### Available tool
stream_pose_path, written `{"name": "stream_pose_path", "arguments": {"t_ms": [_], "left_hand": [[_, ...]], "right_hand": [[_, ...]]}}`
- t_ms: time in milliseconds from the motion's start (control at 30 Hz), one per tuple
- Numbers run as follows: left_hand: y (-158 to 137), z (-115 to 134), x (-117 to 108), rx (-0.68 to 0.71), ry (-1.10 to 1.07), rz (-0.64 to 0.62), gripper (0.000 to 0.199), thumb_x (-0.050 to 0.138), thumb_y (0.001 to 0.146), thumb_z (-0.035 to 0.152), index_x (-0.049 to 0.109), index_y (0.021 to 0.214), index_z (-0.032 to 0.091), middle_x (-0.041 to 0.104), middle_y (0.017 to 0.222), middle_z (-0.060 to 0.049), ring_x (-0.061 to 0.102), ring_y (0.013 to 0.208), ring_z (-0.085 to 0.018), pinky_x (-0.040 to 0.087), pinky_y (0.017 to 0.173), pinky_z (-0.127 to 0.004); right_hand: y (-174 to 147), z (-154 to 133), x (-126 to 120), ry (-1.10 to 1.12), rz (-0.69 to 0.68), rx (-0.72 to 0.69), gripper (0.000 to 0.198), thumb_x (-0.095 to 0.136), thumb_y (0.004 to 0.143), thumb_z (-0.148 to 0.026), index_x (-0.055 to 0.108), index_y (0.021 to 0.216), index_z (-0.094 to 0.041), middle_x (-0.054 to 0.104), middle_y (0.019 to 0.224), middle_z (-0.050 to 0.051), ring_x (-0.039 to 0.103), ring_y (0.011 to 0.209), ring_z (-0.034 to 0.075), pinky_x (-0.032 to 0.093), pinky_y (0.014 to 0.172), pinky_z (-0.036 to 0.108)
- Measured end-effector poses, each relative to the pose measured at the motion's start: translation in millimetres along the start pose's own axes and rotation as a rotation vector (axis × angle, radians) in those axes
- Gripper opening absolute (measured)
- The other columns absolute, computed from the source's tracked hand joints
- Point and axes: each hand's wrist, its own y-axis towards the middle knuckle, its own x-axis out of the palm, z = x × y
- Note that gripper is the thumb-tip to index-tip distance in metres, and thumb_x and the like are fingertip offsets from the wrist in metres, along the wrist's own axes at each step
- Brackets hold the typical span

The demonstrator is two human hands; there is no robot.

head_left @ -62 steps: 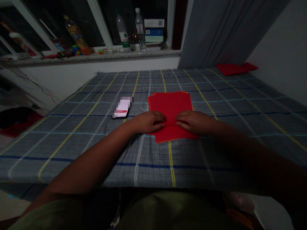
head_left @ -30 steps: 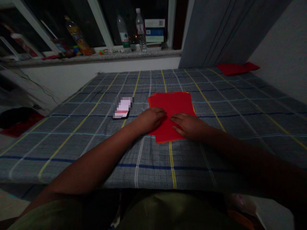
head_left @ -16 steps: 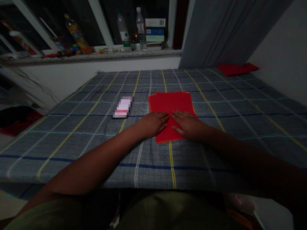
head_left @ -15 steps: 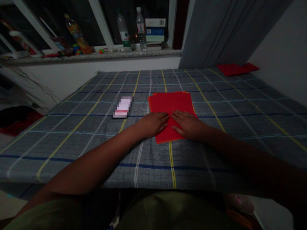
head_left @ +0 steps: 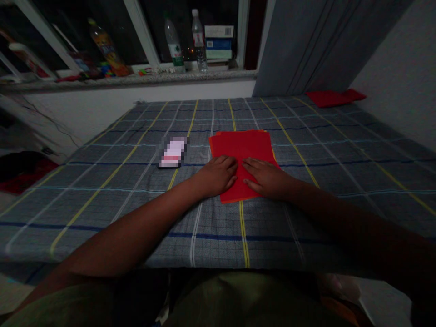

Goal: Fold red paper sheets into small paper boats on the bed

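A stack of red paper sheets (head_left: pixel 241 144) lies flat on the plaid cloth, with orange edges showing at its sides. My left hand (head_left: pixel 218 175) rests palm down on the left part of the top sheet, fingers extended. On the right part lies my right hand (head_left: pixel 267 177), also palm down, with its fingers stretched toward the middle and its thumb apart. Neither hand grips anything. Left of the paper lies a phone (head_left: pixel 173 152), its lit screen blurred out.
The plaid cloth (head_left: pixel 129 209) covers the table. A red item (head_left: pixel 334 97) lies at the back right near the curtain (head_left: pixel 299 50). On the windowsill (head_left: pixel 150 78) stand several bottles, including a clear bottle (head_left: pixel 199 43), beside stacked boxes (head_left: pixel 218 45).
The fingers of my left hand have bent slightly and drawn back a little. My right hand and the paper stay in place; the view has shifted very slightly.
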Motion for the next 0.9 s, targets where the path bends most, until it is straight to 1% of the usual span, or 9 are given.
{"name": "stream_pose_path", "arguments": {"t_ms": [133,200,300,400,467,567,667,800,900], "left_hand": [[3.0,2.5,0.8,0.050,-0.012,-0.006,0.040,0.045,0.105,0.028,0.063,0.132,0.005,0.062,0.136,-0.020,0.060,0.121,-0.028,0.048,0.108,-0.041],[3.9,3.1,3.1,0.064,-0.027,-0.016,0.038,0.042,0.106,0.025,0.063,0.133,0.008,0.064,0.134,-0.019,0.062,0.121,-0.026,0.049,0.106,-0.039],[4.3,3.4,7.1,0.061,-0.044,-0.041,0.040,0.037,0.108,0.024,0.061,0.137,0.011,0.064,0.138,-0.016,0.063,0.125,-0.025,0.047,0.109,-0.038],[4.7,3.1,8.9,0.053,-0.035,-0.074,0.044,0.035,0.109,0.025,0.057,0.142,0.006,0.060,0.147,-0.019,0.062,0.129,-0.028,0.046,0.112,-0.039],[5.1,3.1,7.9,0.054,-0.035,-0.094,0.046,0.035,0.108,0.025,0.056,0.143,0.003,0.058,0.149,-0.022,0.063,0.130,-0.029,0.047,0.111,-0.040],[5.1,4.2,3.5,0.032,-0.047,-0.113,0.045,0.038,0.107,0.026,0.057,0.142,0.004,0.059,0.149,-0.022,0.065,0.128,-0.028,0.050,0.106,-0.038],[3.9,7.0,-3.6,-0.011,-0.037,-0.123,0.042,0.040,0.107,0.028,0.064,0.133,0.007,0.066,0.141,-0.020,0.070,0.118,-0.027,0.055,0.097,-0.036],[0.4,13.9,-15.4,-0.080,0.042,-0.186,0.042,0.037,0.108,0.030,0.071,0.119,0.008,0.073,0.123,-0.020,0.074,0.099,-0.029,0.057,0.083,-0.040],[-2.5,20.0,-25.1,-0.138,0.115,-0.264,0.044,0.036,0.108,0.030,0.075,0.112,0.009,0.075,0.113,-0.021,0.074,0.098,-0.032,0.055,0.083,-0.043]], "right_hand": [[0.4,2.8,2.9,0.024,0.017,-0.013,0.066,0.044,0.102,-0.041,0.048,0.153,0.002,0.045,0.161,0.028,0.044,0.150,0.037,0.036,0.124,0.052],[0.8,4.2,4.4,0.031,0.021,-0.014,0.067,0.044,0.102,-0.042,0.048,0.153,0.001,0.045,0.161,0.027,0.044,0.150,0.036,0.036,0.124,0.051],[1.3,5.2,5.5,0.035,0.019,-0.002,0.068,0.044,0.102,-0.044,0.048,0.154,-0.001,0.046,0.161,0.025,0.044,0.151,0.035,0.036,0.124,0.050],[1.4,4.7,4.4,0.033,0.008,0.004,0.068,0.045,0.102,-0.044,0.048,0.155,-0.001,0.046,0.162,0.025,0.043,0.151,0.035,0.035,0.125,0.050],[1.2,3.9,3.3,0.029,-0.003,0.006,0.069,0.044,0.102,-0.043,0.047,0.154,0.002,0.046,0.161,0.026,0.043,0.151,0.035,0.034,0.125,0.049],[0.7,3.4,2.2,0.029,-0.019,0.018,0.069,0.044,0.103,-0.044,0.047,0.154,0.002,0.045,0.161,0.025,0.042,0.152,0.035,0.034,0.126,0.049],[0.3,3.8,1.9,0.035,-0.029,0.026,0.067,0.044,0.103,-0.045,0.047,0.155,-0.002,0.044,0.163,0.023,0.041,0.153,0.034,0.034,0.125,0.051],[0.2,3.8,0.2,0.033,-0.041,0.035,0.066,0.044,0.104,-0.045,0.048,0.155,-0.004,0.043,0.163,0.022,0.041,0.153,0.033,0.034,0.125,0.050],[0.3,3.4,-1.1,0.036,-0.049,0.040,0.066,0.044,0.104,-0.046,0.049,0.155,-0.004,0.044,0.163,0.022,0.041,0.153,0.033,0.035,0.125,0.051]]}}
